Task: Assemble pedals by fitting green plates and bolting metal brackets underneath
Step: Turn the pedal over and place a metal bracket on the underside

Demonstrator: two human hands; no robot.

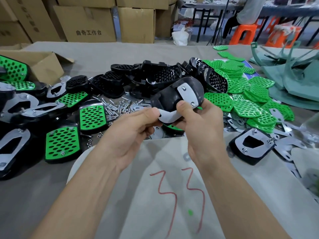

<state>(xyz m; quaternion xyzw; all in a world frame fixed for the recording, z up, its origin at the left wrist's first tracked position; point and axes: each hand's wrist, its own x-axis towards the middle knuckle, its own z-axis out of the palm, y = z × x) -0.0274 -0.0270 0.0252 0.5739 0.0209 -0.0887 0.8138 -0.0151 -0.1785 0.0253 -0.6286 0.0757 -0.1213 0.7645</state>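
We raise both forearms | left hand pinches metal bracket | right hand grips black pedal, underside up, thumb on bracket

The pedal I held was black, its bracket pale silver-grey. The loose plates were bright green, patterned with rows of oval holes. The bolts were silvery. The cloth was beige-grey, with a red "33" scrawled on it.
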